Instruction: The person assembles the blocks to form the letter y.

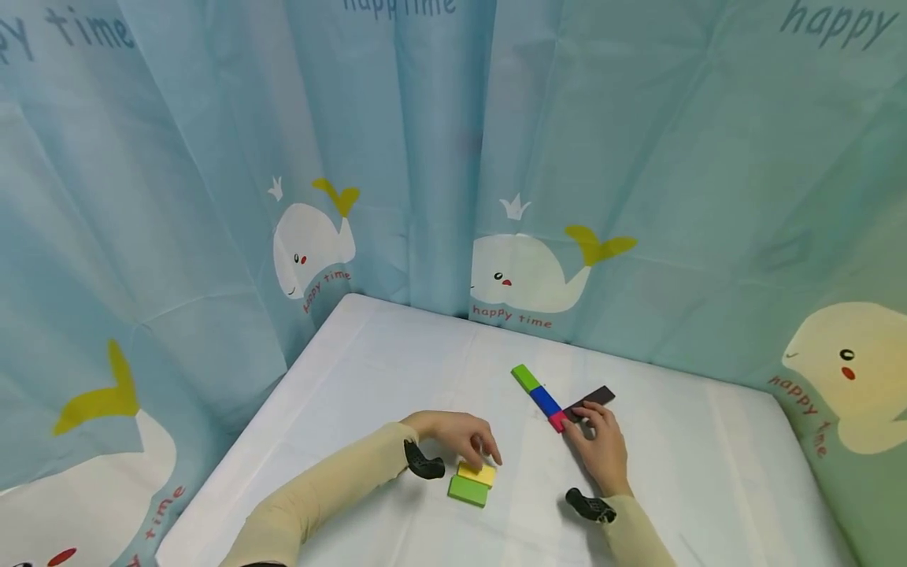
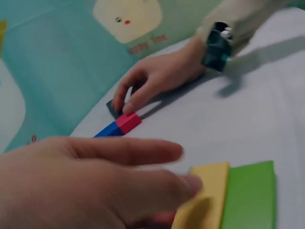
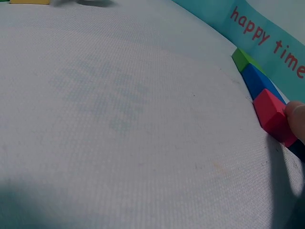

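Head view, near to far: a green block [image 1: 467, 492] lies flat on the white worktop [image 1: 397, 354], touching a yellow block [image 1: 480, 476]. The left hand's grip [image 1: 460, 435] is at the yellow block, finger and thumb apart. The right hand's grip [image 1: 602, 450] has its thumb on a pink block [image 1: 556, 422] and fingers on a dark block [image 1: 601, 394]; one cannot tell if it pinches. Then come a blue block [image 1: 545, 401] and another green block [image 1: 525, 378], in line. Behind hangs a whale curtain [image 1: 432, 118].
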A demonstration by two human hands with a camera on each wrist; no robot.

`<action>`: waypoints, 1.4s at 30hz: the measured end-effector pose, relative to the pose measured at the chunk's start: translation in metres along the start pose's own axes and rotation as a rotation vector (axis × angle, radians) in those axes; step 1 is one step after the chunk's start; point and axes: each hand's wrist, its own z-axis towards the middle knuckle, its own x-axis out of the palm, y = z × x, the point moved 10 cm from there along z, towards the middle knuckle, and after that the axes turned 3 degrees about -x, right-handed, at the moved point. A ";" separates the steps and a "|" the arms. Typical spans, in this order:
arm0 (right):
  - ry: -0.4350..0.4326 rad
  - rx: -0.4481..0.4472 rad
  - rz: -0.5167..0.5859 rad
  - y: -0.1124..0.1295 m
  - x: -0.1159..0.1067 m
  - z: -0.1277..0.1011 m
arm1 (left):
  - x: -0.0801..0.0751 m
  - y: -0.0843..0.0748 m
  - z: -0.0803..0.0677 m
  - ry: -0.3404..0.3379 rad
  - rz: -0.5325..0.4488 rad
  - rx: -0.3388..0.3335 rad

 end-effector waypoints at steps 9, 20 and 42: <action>0.015 0.014 0.003 0.001 0.001 -0.001 | 0.013 -0.006 -0.015 0.070 0.195 -0.028; 0.017 0.020 -0.001 -0.001 -0.001 0.001 | -0.017 0.031 -0.020 -0.149 0.063 -0.088; 0.042 0.053 0.000 -0.004 0.001 0.001 | -0.001 0.004 0.005 -0.124 0.092 0.091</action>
